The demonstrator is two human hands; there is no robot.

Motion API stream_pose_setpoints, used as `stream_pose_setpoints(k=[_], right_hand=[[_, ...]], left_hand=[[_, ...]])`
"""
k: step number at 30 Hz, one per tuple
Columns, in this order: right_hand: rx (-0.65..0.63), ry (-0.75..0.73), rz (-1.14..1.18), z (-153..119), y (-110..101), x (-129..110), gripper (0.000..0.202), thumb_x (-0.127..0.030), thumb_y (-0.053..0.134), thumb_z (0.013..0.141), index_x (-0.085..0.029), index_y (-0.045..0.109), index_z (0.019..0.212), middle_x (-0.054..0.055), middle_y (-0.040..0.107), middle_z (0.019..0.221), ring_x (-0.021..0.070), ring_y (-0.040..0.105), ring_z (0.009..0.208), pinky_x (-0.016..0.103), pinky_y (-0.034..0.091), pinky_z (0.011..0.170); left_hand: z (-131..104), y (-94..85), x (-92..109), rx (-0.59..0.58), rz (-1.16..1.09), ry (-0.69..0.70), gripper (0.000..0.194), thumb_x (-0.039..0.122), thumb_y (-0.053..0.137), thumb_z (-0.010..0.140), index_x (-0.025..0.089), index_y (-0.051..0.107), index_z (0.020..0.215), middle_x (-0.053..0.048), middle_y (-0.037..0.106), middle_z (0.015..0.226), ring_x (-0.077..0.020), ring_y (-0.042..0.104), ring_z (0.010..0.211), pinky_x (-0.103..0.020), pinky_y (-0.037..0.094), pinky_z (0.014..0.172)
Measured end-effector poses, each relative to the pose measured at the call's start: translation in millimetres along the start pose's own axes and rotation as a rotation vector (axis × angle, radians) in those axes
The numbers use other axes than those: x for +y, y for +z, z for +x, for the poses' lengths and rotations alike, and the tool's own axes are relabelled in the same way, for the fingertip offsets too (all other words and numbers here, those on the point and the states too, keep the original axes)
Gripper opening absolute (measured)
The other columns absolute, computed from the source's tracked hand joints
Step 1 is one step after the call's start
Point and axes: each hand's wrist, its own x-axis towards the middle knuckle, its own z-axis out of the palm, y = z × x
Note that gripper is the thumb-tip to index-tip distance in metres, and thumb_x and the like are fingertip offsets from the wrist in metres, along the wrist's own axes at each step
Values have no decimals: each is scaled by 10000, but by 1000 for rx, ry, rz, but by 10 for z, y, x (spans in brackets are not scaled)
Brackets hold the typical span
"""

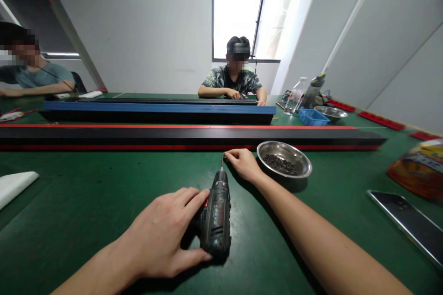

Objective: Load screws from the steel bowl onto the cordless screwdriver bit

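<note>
A black cordless drill (218, 216) points away from me, its handle hidden behind my left hand (169, 230), which is wrapped round it. A thin metal bit (222, 162) sticks out of the chuck. At the tip of that bit, the thumb and forefinger of my right hand (244, 163) are pinched together; whatever is between them is too small to make out. Just right of this hand stands a steel bowl (304, 166) with many small dark screw-like pieces (282, 164) in it.
A long black bar with red edges (155, 136) crosses the green table (104, 221); a blue-edged bar (159, 109) lies beyond. A phone (404, 221), a snack bag (418, 170), a blue basket (313, 117) and a bottle (296, 97) are right. Two people sit across the table.
</note>
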Motion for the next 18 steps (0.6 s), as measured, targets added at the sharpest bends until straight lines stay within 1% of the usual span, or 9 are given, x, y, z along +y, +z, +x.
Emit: stream_pose_setpoints(k=[9, 18], right_hand=[[23, 9, 23, 0, 12, -11, 266, -323, 634, 1023, -204, 871, 1001, 77, 851, 999, 254, 793, 956, 312, 549, 876], [49, 17, 3, 1, 18, -19, 272, -333, 633, 1028, -195, 868, 1015, 92, 850, 1041, 260, 792, 992, 319, 557, 898]], left_hand=[[2, -19, 5, -13, -2, -6, 898, 610, 778, 847, 190, 446, 1569, -171, 635, 1437, -369, 669, 1234, -526, 575, 1059], [-9, 5, -4, 10, -6, -3, 904, 589, 790, 839, 196, 436, 1572, -174, 628, 1452, -373, 664, 1246, -526, 570, 1066]])
